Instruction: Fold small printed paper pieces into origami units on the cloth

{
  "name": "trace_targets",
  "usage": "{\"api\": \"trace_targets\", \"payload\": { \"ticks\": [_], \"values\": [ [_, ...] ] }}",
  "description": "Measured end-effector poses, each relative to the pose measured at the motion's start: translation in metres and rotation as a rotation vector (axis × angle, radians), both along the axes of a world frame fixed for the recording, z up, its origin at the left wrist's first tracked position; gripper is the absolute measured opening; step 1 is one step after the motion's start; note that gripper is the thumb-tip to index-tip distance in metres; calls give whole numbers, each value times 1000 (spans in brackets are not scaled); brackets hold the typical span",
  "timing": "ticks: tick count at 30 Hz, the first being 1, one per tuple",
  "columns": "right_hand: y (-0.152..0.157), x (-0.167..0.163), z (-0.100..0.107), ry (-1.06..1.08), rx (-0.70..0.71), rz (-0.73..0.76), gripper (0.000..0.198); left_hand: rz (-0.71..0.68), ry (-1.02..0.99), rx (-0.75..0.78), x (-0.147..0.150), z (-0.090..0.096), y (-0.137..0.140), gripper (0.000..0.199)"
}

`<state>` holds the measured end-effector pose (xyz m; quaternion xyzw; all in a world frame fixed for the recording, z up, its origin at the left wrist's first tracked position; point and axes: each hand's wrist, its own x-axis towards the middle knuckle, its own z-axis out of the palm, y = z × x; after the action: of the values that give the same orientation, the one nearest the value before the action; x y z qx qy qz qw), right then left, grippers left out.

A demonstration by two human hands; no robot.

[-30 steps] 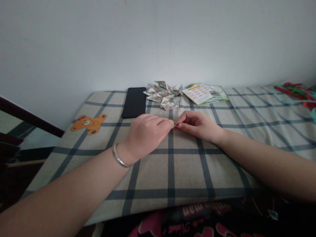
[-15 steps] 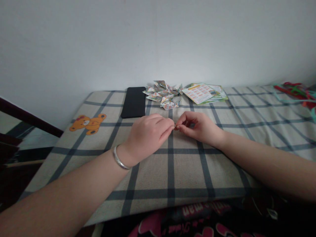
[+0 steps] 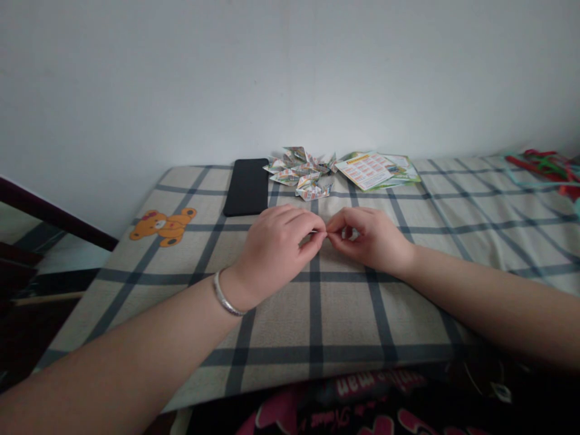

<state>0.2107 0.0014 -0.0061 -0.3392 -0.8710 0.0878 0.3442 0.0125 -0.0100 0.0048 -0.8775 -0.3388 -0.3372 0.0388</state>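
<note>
My left hand [image 3: 287,248], with a silver bangle [image 3: 223,296] at the wrist, is closed in a pinch over the middle of the table. Opposite it, my right hand [image 3: 367,238] pinches thumb and forefinger together. The fingertips of both hands meet, and whatever sits between them is too small and covered to make out. Beyond the hands, folded printed-paper shapes [image 3: 301,172] lie in a cluster. Flat printed sheets [image 3: 369,171] rest to the right of that cluster, and a black phone-like slab [image 3: 247,187] lies to its left.
A checked cloth [image 3: 281,320] covers the table, which stands against a pale wall [image 3: 290,72]. An orange teddy bear picture [image 3: 165,226] is at the left. Red and green strips [image 3: 544,164] lie at the far right. A dark wooden bar [image 3: 54,211] stands beyond the left edge.
Both hands stay fingertip to fingertip. The left thumb and forefinger now show a gap behind their pinched tips, and the small brownish bit seen between the hands earlier is hardly visible.
</note>
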Motion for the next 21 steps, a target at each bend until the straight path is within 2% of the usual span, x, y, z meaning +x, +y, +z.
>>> {"api": "trace_targets", "payload": {
  "ticks": [3, 8, 15, 21],
  "values": [
    [-1, 1, 2, 46, -60, 37, 2, -8, -32, 20, -1, 0, 0, 8],
    [-2, 0, 4, 158, -253, 111, 2, -18, -79, 21, 0, -1, 1, 7],
    [1, -4, 3, 50, -269, 85, 4, 4, 27, 66, 2, -3, 2, 10],
    [2, -2, 2, 38, -261, 78, 6, -18, -6, 27, 1, -3, 2, 9]
  ]
}}
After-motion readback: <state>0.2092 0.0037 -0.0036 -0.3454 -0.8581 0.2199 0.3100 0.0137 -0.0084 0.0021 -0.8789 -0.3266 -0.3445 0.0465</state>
